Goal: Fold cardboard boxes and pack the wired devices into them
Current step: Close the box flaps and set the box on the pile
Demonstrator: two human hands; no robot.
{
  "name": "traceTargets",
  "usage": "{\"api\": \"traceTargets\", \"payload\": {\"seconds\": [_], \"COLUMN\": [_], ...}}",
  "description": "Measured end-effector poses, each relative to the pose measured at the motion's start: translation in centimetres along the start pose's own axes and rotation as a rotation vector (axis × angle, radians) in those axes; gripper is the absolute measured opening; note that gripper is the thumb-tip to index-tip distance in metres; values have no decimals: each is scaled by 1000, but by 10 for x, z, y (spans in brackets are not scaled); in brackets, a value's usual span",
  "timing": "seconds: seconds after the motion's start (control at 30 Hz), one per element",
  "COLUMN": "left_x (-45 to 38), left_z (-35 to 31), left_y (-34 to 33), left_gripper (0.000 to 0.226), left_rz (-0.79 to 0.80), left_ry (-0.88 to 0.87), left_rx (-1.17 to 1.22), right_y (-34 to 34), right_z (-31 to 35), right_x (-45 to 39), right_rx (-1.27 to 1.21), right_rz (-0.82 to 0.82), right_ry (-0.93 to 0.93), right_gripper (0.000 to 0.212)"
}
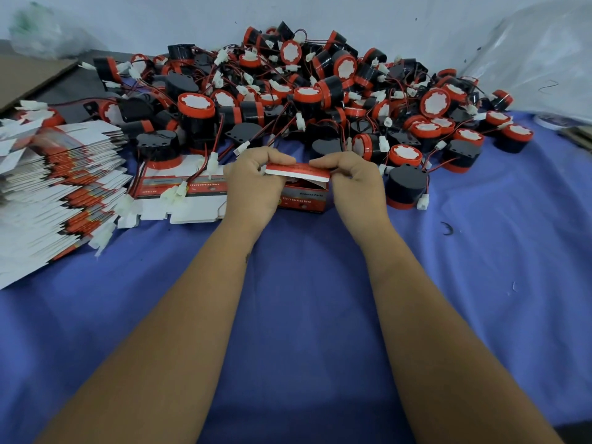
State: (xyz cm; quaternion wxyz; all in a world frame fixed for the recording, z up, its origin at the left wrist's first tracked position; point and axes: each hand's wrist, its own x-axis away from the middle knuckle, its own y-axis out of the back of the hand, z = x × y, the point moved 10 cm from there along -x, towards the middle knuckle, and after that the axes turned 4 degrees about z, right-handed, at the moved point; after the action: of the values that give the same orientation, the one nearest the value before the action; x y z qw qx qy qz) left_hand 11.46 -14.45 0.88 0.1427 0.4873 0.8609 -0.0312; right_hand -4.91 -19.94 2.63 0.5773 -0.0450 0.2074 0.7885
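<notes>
1. Near the middle of the blue-covered tabletop (pixel 304 299), a small red-and-black printed cardboard box (pixel 304 200) is standing, its white-edged lid flap (pixel 298 171) half raised.
2. Both the left hand (pixel 253 184) and the right hand (pixel 355 184) are pinching that flap, each grip narrow.
3. Behind, a heap of red-and-black round wired devices (pixel 304 97) is spreading across the far side.
4. At the left, a stack of flat unfolded cardboard boxes (pixel 54 193) is lying.

The box (pixel 304 200) is glossy printed cardboard; the horns (pixel 320 91) are shiny black and red plastic; the tablecloth (pixel 304 299) is matt blue cloth.
</notes>
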Motion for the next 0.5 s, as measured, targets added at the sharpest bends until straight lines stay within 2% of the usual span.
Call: {"api": "traceTargets", "payload": {"seconds": [0.07, 0.13, 0.23, 0.3, 0.4, 0.5], "left_x": [-1, 0, 1, -1, -2, 0], "left_z": [5, 9, 15, 17, 7, 4], "left_y": [-3, -7, -12, -13, -14, -11], "left_gripper": [31, 31, 38, 28, 34, 34], "left_rz": [55, 142, 208, 219, 229, 167], "left_ry": [55, 134, 197, 189, 27, -10], "left_rx": [29, 178, 370, 268, 32, 49], "right_y": [3, 6, 8, 7, 4, 3], "right_z": [-7, -11, -13, -12, -9, -10], "right_x": [0, -1, -1, -2, -2, -1], "right_rx": [-165, -233, -133, 17, 115, 104], "right_rz": [0, -13, 17, 47, 80, 130], "right_ry": [-65, -96, -87, -40, 15, 5], "right_gripper": [40, 27, 12, 8, 21, 31]}}
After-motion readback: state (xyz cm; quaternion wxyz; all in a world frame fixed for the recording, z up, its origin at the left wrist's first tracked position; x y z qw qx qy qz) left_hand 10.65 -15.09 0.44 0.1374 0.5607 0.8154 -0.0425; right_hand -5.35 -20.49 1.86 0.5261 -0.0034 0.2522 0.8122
